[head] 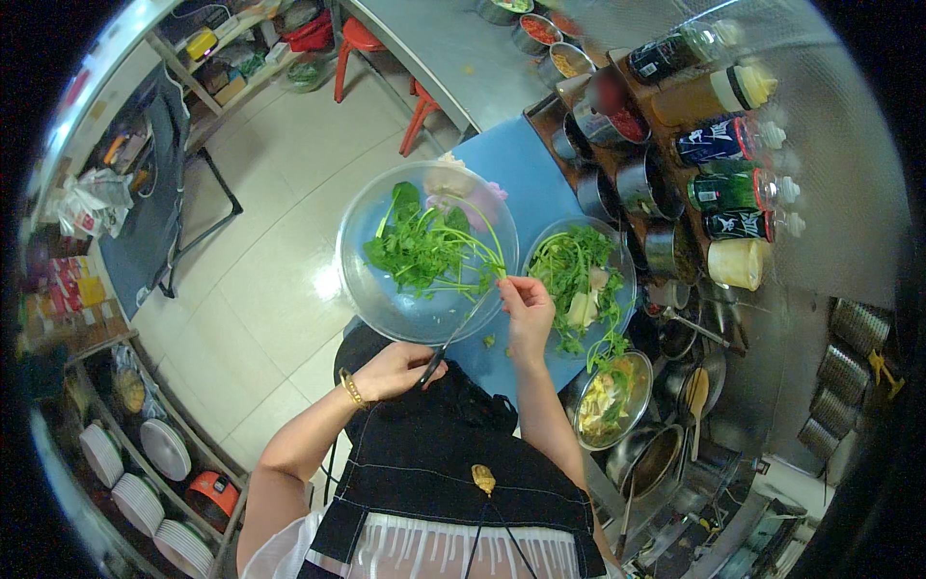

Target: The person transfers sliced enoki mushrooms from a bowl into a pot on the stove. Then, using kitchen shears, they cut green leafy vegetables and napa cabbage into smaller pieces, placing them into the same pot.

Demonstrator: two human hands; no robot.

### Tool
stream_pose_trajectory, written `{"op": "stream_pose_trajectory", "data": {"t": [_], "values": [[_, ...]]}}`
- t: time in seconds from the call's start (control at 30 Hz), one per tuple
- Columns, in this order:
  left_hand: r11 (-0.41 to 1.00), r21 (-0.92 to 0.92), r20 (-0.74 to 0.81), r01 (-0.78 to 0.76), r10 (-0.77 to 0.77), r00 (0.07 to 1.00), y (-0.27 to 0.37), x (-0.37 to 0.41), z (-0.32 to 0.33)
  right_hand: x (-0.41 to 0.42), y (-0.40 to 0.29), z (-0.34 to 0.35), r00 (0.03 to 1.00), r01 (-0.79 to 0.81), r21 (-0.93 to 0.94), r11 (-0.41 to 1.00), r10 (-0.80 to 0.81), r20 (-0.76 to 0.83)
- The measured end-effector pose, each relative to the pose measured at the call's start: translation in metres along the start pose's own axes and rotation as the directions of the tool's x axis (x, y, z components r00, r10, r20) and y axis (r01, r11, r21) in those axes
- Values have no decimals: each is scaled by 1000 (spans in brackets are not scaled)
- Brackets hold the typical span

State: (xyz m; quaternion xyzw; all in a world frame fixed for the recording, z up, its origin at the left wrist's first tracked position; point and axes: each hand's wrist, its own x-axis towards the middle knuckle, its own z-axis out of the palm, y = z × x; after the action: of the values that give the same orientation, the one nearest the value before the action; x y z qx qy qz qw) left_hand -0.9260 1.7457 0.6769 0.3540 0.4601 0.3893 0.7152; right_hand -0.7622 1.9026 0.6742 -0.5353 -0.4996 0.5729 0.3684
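Observation:
My left hand grips the black handle of a small knife. Its narrow blade slants up toward the fingertips of my right hand. Those fingertips pinch the stem ends of some leafy greens at the right rim of a large clear bowl. More cut or loose greens lie in or over the bowl, which stands on a blue board. Just right of my right hand, a second clear bowl holds greens and pale vegetable pieces.
A metal bowl of yellowish scraps stands below the second bowl. Along the right are metal containers, bottles and a wok. Red stools stand under the steel counter. Plates fill shelves at lower left.

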Motion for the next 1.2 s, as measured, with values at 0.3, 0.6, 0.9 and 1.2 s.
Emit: {"op": "stream_pose_trajectory", "data": {"t": [0.3,0.6,0.9,1.2], "values": [[967,235,-110,95,-71,991,-22,24,-14,-21,10,13,994,-52,-69,996,58,90],[769,-579,22,271,-318,948,-15,10,-24,-24,31,3,988,-73,-130,989,90,123],[803,-530,30,272,-303,952,-20,10,-10,-71,126,-111,981,-178,-337,925,192,8],[954,-176,-141,245,-270,952,-12,11,8,-42,120,-123,991,126,-591,797,-75,110]]}}
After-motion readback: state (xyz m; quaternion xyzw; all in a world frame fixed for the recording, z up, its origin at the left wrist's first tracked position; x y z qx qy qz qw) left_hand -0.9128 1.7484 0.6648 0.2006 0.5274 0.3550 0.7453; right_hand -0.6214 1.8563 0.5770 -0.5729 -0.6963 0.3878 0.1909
